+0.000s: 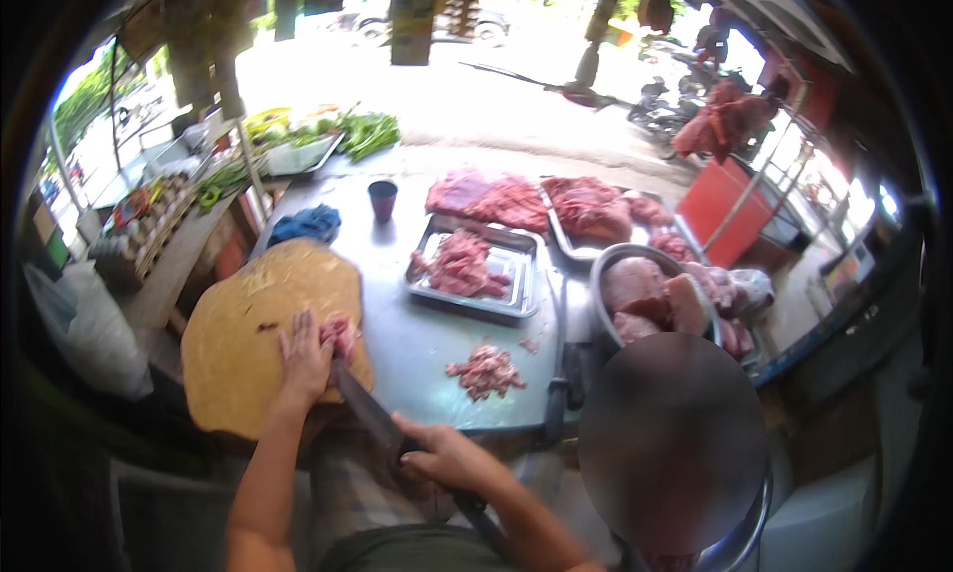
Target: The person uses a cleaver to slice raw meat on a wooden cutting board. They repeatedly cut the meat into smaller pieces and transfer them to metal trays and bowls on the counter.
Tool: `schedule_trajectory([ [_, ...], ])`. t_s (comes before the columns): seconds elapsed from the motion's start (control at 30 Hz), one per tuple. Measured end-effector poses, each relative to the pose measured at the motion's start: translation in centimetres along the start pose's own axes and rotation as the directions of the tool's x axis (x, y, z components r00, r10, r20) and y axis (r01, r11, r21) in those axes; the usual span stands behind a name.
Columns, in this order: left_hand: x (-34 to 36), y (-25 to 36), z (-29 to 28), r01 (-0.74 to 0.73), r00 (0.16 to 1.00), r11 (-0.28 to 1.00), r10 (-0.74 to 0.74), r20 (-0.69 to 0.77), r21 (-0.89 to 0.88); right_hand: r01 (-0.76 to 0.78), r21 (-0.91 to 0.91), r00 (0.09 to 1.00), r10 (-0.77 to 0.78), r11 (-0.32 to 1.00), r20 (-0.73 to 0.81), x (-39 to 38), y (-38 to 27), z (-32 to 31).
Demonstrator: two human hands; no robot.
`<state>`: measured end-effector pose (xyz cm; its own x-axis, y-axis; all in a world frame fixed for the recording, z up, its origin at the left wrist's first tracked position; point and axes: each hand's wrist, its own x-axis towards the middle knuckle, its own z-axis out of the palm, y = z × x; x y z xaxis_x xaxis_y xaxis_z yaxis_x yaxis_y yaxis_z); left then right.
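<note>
A thick round wooden chopping board [233, 334] stands at the left end of the metal table. My left hand [306, 359] lies on it with the fingers stretched out, its side against a small piece of pink raw meat [340, 336]. The fingers of my right hand [452, 458] are wrapped round the dark handle of a knife [367, 405]. Its long blade slants up and left, with the tip at the meat beside my left hand. Chopped meat scraps [484, 372] lie in a small heap on the table, right of the knife.
A metal tray [422, 292] of cut meat and a large meat slab [486, 197] lie farther back. A metal bowl [601, 314] holds big meat chunks. Behind the board are a blue cloth [306, 224] and dark cup [382, 202]. A blurred patch hides the lower right.
</note>
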<state>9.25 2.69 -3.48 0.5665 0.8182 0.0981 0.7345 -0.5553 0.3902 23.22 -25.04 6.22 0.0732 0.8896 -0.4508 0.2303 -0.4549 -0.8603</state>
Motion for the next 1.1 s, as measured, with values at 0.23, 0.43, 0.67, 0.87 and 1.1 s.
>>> schedule_trajectory([
  [0.23,-2.3,-1.4,-1.6,-0.034,0.939,0.911,-0.112,-0.326,-0.412,0.087,0.188,0.991,-0.066,0.978,-0.113,-4.2,0.5,0.1],
  [0.43,-0.3,-2.2,-1.7,0.167,0.937,0.589,-0.345,-0.060,-0.791,0.230,0.088,0.941,-0.198,0.969,-0.274,3.0,-0.7,1.8],
  [0.67,-1.3,0.8,-2.7,0.131,0.952,0.922,-0.219,-0.212,-0.365,0.294,-0.180,0.885,-0.338,0.939,-0.321,7.6,-0.5,4.2],
  [0.87,-0.6,2.1,-3.1,0.150,0.970,0.954,-0.192,-0.149,-0.258,0.207,-0.318,0.926,-0.290,0.925,-0.243,8.4,-2.1,3.4],
  [1.1,1.5,0.5,-2.5,0.158,0.975,0.972,-0.181,-0.128,-0.172,0.232,-0.360,0.885,-0.350,0.904,-0.308,13.6,-4.3,3.2],
])
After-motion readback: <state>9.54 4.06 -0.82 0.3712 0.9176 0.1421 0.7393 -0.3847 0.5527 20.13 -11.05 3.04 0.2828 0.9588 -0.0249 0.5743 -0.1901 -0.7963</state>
